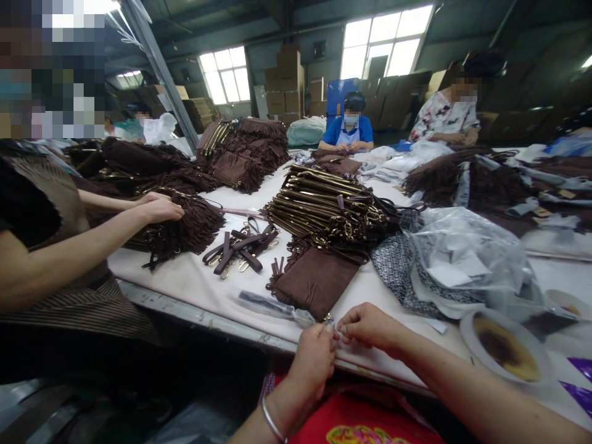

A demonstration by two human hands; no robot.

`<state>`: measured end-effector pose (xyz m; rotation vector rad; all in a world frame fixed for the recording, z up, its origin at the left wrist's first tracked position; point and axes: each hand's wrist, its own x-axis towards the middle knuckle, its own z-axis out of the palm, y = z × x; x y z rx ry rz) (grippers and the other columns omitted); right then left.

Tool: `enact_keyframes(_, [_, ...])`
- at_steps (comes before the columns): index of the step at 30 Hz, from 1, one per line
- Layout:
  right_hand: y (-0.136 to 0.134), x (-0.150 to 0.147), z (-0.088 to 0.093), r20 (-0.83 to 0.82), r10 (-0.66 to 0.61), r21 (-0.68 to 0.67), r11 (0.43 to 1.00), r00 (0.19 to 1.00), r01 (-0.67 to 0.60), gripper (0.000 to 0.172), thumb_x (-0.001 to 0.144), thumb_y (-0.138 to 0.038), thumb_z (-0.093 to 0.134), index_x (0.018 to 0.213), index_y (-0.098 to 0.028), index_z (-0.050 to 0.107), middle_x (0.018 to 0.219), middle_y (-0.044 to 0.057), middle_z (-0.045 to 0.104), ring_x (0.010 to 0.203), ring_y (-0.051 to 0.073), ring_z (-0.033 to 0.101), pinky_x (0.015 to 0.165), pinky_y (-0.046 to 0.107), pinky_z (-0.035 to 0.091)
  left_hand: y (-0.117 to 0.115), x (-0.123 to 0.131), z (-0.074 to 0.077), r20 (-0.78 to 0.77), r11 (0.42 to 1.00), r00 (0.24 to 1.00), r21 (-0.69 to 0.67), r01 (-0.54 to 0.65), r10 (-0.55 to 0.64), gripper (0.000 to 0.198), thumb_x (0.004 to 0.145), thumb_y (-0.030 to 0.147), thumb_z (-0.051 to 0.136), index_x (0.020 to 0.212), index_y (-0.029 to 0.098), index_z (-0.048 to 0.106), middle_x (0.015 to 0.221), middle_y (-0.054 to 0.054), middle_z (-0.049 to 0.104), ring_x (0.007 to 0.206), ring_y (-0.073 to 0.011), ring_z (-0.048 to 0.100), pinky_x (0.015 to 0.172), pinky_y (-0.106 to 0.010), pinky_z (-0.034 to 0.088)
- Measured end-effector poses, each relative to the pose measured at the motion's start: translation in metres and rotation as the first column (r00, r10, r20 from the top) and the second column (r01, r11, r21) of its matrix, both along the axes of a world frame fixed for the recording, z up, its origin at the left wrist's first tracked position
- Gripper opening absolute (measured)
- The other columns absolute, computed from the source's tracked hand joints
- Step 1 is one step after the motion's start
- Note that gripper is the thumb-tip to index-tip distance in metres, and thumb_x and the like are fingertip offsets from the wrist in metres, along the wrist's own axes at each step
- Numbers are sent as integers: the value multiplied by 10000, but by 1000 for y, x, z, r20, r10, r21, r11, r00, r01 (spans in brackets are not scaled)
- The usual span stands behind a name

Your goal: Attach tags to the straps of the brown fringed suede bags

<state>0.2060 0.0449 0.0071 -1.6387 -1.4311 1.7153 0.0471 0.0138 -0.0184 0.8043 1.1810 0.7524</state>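
Here, left hand (312, 353) pinched on a small gold fitting (328, 318), right hand (369, 327) half-curled alongside, hold unclear

The single view looks from the wearer's head, facing forward and down across the counter (178, 277), near enough that the left forearm (254, 427) rises from the bottom edge and the right forearm (448, 370) slants in from the right. A brown pouch (319, 280) sits close, just below mid-frame, and the wide field reaches to distant windows (224, 75) near the top. The counter's front edge runs slantwise, dropping from left to right.
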Motion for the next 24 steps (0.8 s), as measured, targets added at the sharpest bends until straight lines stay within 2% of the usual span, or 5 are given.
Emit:
enact_keyframes(5, [-5,-9,-1,-67,-57,53,997,996,61,151,636,-226,628,611,-115,728,511,-13,598,496,68,389,492,207,260,0,0,7,372,970,923,-242,-11,104,246,833,383,610,813,172,487,548,115,312,408,-17,109,390,-148,95])
enact_keyframes(12, [0,-12,-9,-25,-104,38,994,994,105,187,602,-175,645,736,-124,766,590,-6,664,539,90,461,520,207,328,2,-2,14,502,852,821,-522,38,271,184,930,275,482,781,176,439,525,123,245,386,-12,97,382,-111,61])
enact_keyframes(19, [2,-21,-19,87,-93,74,994,992,86,134,645,-109,535,650,-161,658,437,-58,527,390,72,403,393,192,256,-10,9,20,218,962,965,-256,-91,149,340,866,508,548,783,182,496,504,109,308,391,-36,164,379,-164,100])
enact_keyframes(21, [-3,-21,-19,0,-124,26,992,992,124,79,698,-178,568,635,-163,614,463,-44,551,392,79,444,390,189,283,-13,12,21,120,975,982,-188,-119,143,363,863,523,534,754,179,504,500,97,335,391,-41,191,382,-182,110])
enact_keyframes(24, [-11,-20,-17,-293,-219,-183,968,931,170,251,777,-374,611,652,-159,583,539,-13,594,456,106,547,434,198,368,-14,17,18,26,978,988,-146,-148,153,363,879,485,508,703,168,519,512,69,392,390,-42,237,391,-199,134])
